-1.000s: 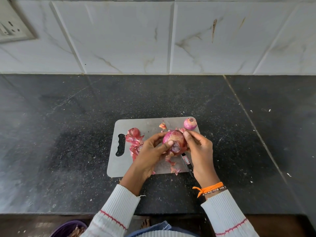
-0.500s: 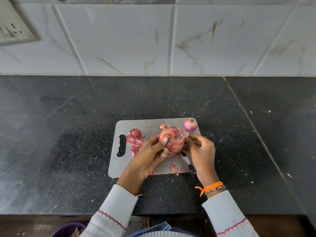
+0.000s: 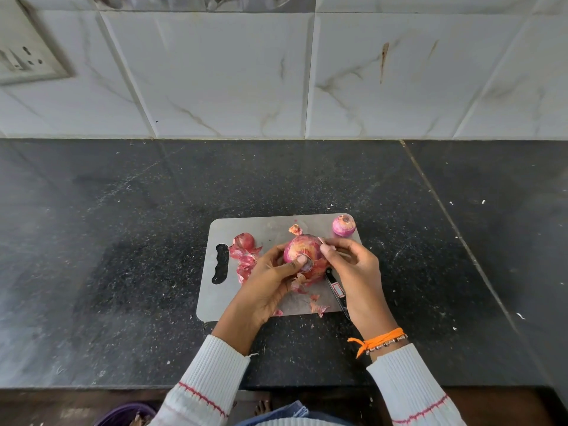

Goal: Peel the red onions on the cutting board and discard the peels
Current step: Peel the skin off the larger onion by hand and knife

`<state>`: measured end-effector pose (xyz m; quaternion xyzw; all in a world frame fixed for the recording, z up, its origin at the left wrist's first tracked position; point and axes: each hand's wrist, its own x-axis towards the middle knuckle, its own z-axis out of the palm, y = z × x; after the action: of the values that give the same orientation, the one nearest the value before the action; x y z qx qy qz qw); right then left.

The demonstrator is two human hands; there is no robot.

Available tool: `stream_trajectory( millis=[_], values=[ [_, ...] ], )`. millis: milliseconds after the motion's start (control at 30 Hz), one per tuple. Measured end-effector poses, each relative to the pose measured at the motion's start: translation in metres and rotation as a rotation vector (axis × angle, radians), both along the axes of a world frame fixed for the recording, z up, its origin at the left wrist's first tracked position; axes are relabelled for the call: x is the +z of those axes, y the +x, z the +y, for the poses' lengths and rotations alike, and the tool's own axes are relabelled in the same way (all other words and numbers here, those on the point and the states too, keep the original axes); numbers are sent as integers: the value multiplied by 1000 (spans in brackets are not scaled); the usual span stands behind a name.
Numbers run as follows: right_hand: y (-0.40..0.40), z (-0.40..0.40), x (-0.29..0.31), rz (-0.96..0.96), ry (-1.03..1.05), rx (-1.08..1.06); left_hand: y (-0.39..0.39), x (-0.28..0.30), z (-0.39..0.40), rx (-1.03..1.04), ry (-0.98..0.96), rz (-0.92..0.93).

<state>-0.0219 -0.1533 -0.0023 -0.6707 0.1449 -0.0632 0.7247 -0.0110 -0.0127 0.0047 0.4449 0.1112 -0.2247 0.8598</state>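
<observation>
Left hand: the left hand [image 3: 270,278] cups the big red onion [image 3: 302,252] from below, thumb pressed on its near end, holding it just above the cutting board [image 3: 215,290].
Right hand: the right hand [image 3: 353,265] pinches a strip of skin at the onion's upper right edge between thumb and fingertips [image 3: 325,248].
Change: a second ago the right fingers rested on top of the onion; since then the onion has been turned in the left hand and the right has moved to the side seam. I judge a fresh strip is about to come away; peeling is under way, not finished.
Other onions: a small peeled onion [image 3: 343,225] sits at the board's far right corner; another onion [image 3: 244,240] lies at the left among peels [image 3: 244,261].
Scraps: loose peel bits [image 3: 318,308] lie on the near board; none discarded yet.
Knife: a black-handled knife [image 3: 336,290] lies under the right hand.
Surface: dark speckled stone counter [image 3: 123,256], flecked with crumbs.
Room: white marbled wall tiles [image 3: 215,72], a switch plate [image 3: 27,56] far left.
</observation>
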Motion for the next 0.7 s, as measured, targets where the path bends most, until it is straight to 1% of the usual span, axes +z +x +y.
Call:
stream_trajectory(
  millis=[200, 367, 533, 600, 700],
  values=[
    [1, -2, 1, -53, -9, -37, -2, -2, -2, -50, 29, 11],
    [3, -4, 0, -124, -172, -50, -2, -3, -1, -64, 21, 26],
    [7, -6, -5, -121, -341, -84, -1, -6, -1, -73, 39, 28],
    [9, -10, -7, -92, -338, -104, -1, -4, -1, -71, 25, 16],
    [11, -14, -10, -50, -300, -79, 0, -2, -1, -67, 24, 6]
  ],
)
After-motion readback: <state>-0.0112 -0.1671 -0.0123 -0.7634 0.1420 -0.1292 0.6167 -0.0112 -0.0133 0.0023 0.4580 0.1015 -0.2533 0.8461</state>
